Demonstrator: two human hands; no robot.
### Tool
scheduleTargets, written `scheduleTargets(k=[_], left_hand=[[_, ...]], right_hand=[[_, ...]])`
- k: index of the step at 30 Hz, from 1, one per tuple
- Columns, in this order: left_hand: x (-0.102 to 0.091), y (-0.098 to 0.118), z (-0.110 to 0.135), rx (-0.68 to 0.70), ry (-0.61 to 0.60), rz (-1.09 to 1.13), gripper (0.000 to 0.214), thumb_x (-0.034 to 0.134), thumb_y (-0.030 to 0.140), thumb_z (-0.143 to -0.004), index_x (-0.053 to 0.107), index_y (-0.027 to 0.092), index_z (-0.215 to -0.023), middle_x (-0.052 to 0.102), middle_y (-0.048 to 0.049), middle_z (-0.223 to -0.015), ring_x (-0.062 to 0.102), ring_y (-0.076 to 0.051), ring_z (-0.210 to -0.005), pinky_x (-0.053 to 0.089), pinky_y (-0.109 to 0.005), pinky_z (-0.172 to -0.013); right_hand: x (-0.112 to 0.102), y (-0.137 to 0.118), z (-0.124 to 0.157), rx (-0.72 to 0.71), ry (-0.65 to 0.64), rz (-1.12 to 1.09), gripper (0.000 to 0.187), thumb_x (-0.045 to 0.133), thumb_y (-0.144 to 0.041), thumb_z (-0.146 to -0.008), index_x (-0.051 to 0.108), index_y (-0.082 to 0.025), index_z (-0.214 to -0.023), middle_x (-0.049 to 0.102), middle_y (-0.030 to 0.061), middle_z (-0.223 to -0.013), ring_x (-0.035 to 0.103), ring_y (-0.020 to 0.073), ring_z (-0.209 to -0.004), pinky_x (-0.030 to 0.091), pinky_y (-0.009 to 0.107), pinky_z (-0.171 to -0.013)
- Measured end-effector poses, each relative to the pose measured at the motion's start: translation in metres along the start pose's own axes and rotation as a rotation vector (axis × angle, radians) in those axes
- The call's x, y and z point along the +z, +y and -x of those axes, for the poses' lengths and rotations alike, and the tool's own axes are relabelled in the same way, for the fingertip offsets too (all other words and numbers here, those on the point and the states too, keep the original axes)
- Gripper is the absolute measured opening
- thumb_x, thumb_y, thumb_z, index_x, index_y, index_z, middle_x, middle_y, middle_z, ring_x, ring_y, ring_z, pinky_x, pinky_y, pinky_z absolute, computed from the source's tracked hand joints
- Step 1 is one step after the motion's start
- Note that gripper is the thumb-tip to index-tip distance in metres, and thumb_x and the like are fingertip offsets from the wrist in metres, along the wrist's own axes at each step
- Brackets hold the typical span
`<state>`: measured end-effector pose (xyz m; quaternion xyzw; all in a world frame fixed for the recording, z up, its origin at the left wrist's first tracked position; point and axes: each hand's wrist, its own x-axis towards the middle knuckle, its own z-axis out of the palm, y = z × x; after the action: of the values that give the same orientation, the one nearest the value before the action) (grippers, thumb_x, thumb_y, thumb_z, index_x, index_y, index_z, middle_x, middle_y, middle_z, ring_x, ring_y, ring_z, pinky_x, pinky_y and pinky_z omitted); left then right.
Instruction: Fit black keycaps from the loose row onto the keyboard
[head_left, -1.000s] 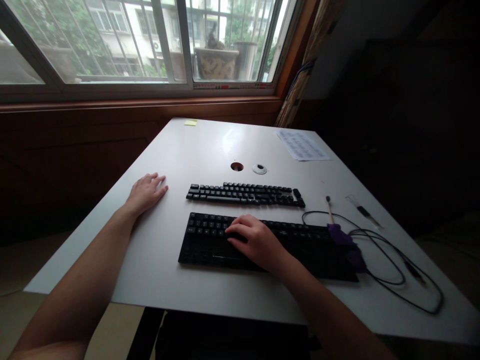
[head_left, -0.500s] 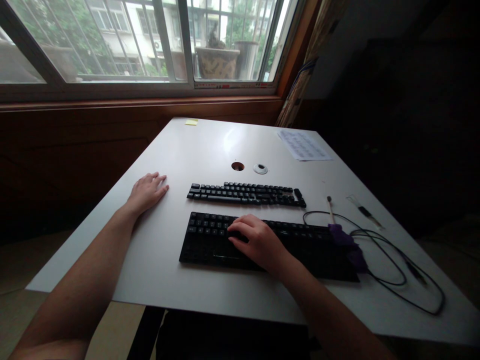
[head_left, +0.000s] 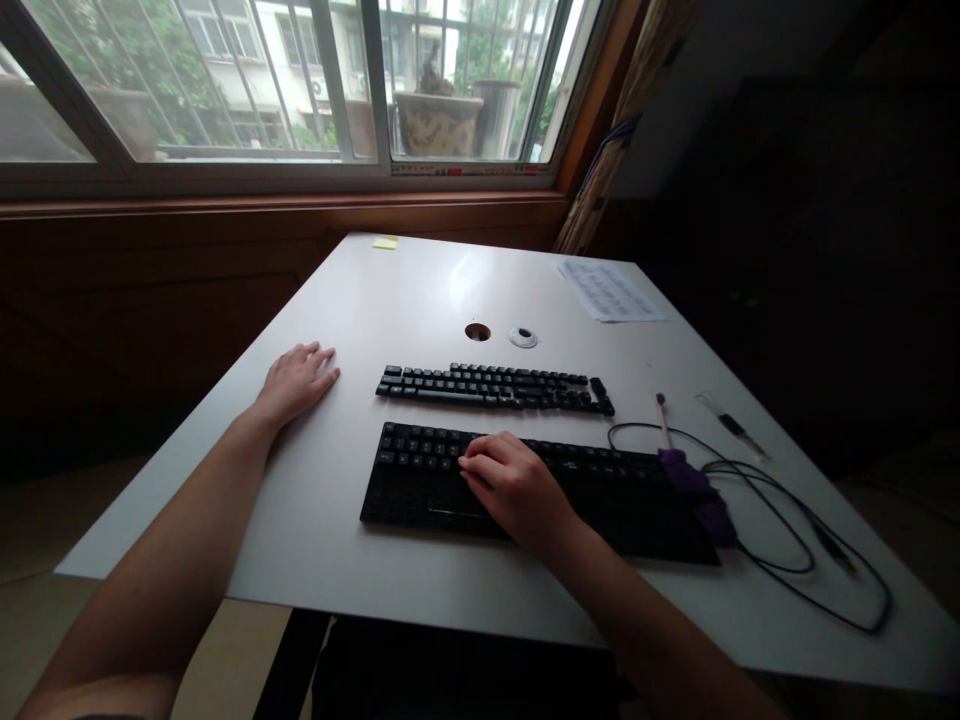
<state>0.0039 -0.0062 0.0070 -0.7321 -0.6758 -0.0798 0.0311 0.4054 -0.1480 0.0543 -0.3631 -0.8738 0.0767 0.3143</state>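
Note:
A black keyboard (head_left: 405,490) lies near the front of the white table, its upper rows fitted with keycaps and its lower part bare. Over its middle is my right hand (head_left: 517,490), thumb and fingertips pinched together at the key rows. What they hold, if anything, is too small to make out. Behind the keyboard, loose black keycaps (head_left: 465,388) are laid out in rows. My left hand (head_left: 296,383) rests flat on the table to the left of them, fingers spread, holding nothing.
To the right lie a purple cloth (head_left: 686,480), a small brush (head_left: 664,418), a wire keycap puller (head_left: 733,425) and a coiled black cable (head_left: 795,570). Farther back are printed sheets (head_left: 611,292), a cable hole (head_left: 478,332), its round cover (head_left: 523,338) and a yellow sticky note (head_left: 385,242).
The fingertips of my right hand have drawn together into a tighter pinch over the keyboard. My left hand stays in place on the table.

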Motion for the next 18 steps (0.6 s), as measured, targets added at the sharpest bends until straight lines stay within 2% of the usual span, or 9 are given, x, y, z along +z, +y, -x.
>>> scheduleTargets(k=[9, 18], left_hand=[[0.0008, 0.0002, -0.0004, -0.012, -0.003, -0.004, 0.061, 0.035, 0.055, -0.103, 0.052, 0.022, -0.152, 0.047, -0.0133, -0.160, 0.041, -0.034, -0.147, 0.034, -0.049, -0.120], [-0.0005, 0.0016, 0.0003, -0.006, -0.001, -0.003, 0.061, 0.035, 0.054, -0.103, 0.052, 0.021, -0.152, 0.047, -0.0145, -0.159, 0.042, -0.033, -0.147, 0.034, -0.048, -0.120]], right_hand=[[-0.0003, 0.0054, 0.0022, -0.024, -0.010, -0.049, 0.010, 0.068, -0.012, -0.094, 0.072, -0.021, -0.096, 0.072, 0.0068, -0.099, 0.065, 0.0220, -0.092, 0.059, 0.038, -0.084], [0.0024, 0.0019, -0.0002, -0.031, 0.003, -0.046, 0.018, 0.062, -0.013, -0.098, 0.071, -0.019, -0.084, 0.071, 0.0077, -0.095, 0.066, 0.0205, -0.089, 0.058, 0.036, -0.081]])
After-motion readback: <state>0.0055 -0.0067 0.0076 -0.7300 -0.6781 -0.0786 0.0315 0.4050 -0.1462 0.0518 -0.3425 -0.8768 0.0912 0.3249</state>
